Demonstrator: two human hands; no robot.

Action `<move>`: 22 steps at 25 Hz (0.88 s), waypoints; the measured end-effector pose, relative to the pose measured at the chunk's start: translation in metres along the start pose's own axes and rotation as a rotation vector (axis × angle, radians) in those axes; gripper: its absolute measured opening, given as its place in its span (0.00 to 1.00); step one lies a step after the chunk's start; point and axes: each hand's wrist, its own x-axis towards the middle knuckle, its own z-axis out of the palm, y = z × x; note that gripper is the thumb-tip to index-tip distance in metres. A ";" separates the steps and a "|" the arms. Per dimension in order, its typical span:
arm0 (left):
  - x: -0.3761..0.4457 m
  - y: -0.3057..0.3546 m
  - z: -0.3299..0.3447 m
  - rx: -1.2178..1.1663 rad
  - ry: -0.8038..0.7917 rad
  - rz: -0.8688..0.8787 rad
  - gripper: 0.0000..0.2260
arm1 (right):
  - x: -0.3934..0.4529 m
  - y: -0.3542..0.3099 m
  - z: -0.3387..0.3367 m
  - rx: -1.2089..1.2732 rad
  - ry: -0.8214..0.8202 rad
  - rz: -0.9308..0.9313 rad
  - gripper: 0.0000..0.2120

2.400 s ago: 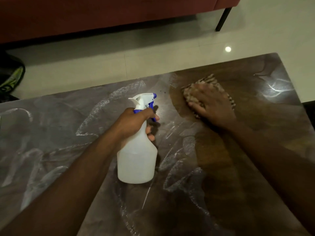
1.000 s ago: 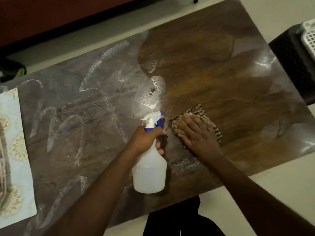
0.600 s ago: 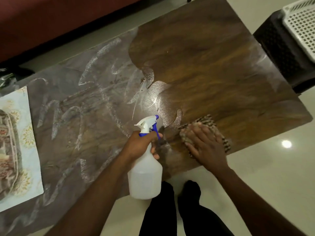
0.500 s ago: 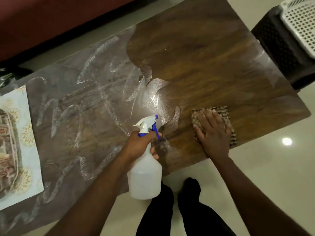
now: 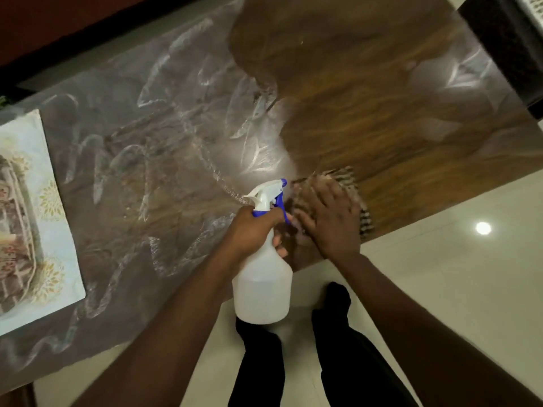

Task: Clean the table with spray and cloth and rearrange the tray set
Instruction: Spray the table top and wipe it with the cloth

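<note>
Fingers of the left hand (image 5: 252,230) are gripping the spray bottle (image 5: 263,284) by its neck while the flat, spread right hand (image 5: 330,221) is pressing the cloth (image 5: 351,179) onto the table (image 5: 338,92).

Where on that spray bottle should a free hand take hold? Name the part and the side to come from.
Take the spray bottle by its narrow neck just under the blue-and-white trigger head, where the left hand already has its grip. Come from the back, opposite the nozzle, so a finger can reach the trigger. The body widens below the neck, too broad to wrap securely, and the shoulder probably keeps a neck grip from slipping upward.
</note>
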 end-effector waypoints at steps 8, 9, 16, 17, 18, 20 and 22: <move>-0.019 -0.015 -0.077 -0.073 0.050 0.042 0.07 | -0.009 -0.032 0.000 -0.041 0.030 0.231 0.21; -0.017 -0.016 -0.084 -0.084 0.042 0.052 0.07 | -0.004 -0.058 0.009 -0.025 0.024 0.200 0.21; 0.000 -0.007 -0.114 -0.073 -0.019 0.002 0.06 | 0.014 -0.046 0.002 -0.063 -0.055 0.053 0.23; 0.003 -0.003 -0.119 -0.045 -0.051 0.006 0.09 | 0.036 -0.058 0.005 -0.028 -0.040 0.240 0.25; 0.006 0.002 -0.122 -0.022 -0.080 0.015 0.11 | 0.051 -0.080 0.011 0.017 -0.039 0.309 0.27; 0.012 0.008 -0.128 0.000 -0.094 0.043 0.13 | 0.052 -0.127 0.025 0.031 -0.081 0.065 0.26; 0.015 0.019 -0.131 0.020 -0.098 0.042 0.14 | 0.026 -0.123 0.029 -0.003 -0.107 -0.303 0.24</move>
